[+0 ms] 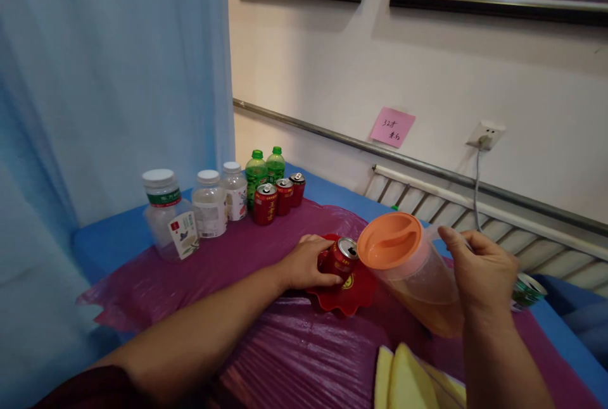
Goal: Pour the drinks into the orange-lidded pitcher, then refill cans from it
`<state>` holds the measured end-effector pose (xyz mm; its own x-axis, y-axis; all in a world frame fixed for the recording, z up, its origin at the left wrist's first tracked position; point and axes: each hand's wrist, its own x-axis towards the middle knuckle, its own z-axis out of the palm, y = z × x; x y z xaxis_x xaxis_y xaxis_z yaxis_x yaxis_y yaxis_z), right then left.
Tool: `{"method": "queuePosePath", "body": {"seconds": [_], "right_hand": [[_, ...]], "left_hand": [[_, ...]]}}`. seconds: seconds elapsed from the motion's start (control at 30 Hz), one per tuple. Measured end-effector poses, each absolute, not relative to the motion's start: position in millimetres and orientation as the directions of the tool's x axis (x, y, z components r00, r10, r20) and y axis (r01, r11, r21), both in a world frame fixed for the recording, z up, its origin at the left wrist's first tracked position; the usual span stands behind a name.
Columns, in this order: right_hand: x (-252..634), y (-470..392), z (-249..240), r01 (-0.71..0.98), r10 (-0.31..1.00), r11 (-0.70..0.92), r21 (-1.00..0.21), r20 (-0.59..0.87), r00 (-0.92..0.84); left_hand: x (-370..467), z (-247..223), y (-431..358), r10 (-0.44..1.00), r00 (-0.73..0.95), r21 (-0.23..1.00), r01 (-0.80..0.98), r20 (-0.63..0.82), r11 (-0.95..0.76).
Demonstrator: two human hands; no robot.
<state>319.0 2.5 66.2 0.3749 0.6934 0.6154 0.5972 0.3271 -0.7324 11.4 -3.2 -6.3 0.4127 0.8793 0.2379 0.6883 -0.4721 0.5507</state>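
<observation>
My left hand (311, 263) is wrapped round a red can (341, 259) with an open top, which stands over a red scalloped plate (344, 297). My right hand (484, 270) grips the handle of a clear pitcher (418, 282) with an orange lid (392, 240). The pitcher tilts toward the can, its spout side close to the can's rim; amber liquid shows low inside it. Whether any liquid is flowing out cannot be made out.
Purple plastic sheeting (304, 346) covers the blue table (109, 241). Behind stand clear jars (209, 209), green bottles (256, 175) and red cans (265, 206). Yellow cloths (411, 380) lie in front; a green can (527, 292) is at right, near a radiator (437, 213).
</observation>
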Motion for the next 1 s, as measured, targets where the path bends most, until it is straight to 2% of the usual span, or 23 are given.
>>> {"method": "queuePosePath", "body": {"seconds": [1.0], "right_hand": [[319.6, 5.1, 62.3, 0.610, 0.681, 0.319, -0.726, 0.623, 0.385]], "left_hand": [[11.8, -7.1, -3.0, 0.876, 0.409, 0.547, 0.685, 0.256, -0.481]]}}
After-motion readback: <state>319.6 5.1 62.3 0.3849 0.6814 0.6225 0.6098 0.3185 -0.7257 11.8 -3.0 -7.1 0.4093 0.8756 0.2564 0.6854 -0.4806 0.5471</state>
